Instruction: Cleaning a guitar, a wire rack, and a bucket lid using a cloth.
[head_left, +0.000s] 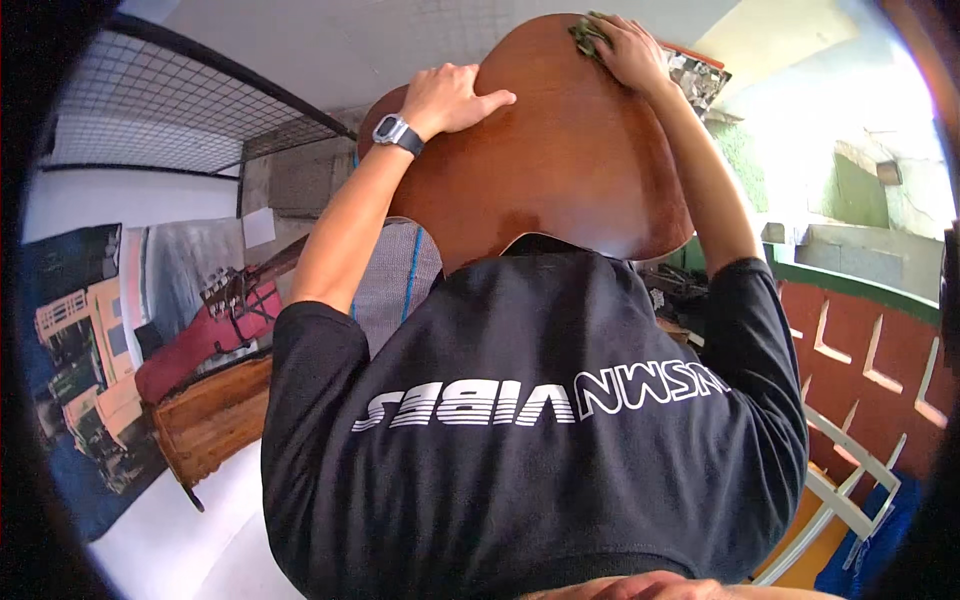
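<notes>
The reddish-brown wooden body of an acoustic guitar (547, 165) is tilted up in front of me, its plain back facing me. My left hand (450, 97), with a watch (397, 133) on its wrist, grips the body near the waist. Its thumb lies across the back, and its fingers bend over the far edge, where their tips are hidden. At the upper right rim, my right hand (630, 56) presses a crumpled green cloth (590, 36) against the wood. A guitar neck and headstock (225, 292) show at the left; my forearm hides where the neck meets the body.
Black wire mesh (180, 90) stands at the upper left. Below the headstock are a dark red padded item (187, 345) and a piece of wooden furniture (217, 412). Grey woven fabric (382, 262) lies beneath the guitar. A red-brown wall (847, 337) and white frame pieces (847, 450) are at right.
</notes>
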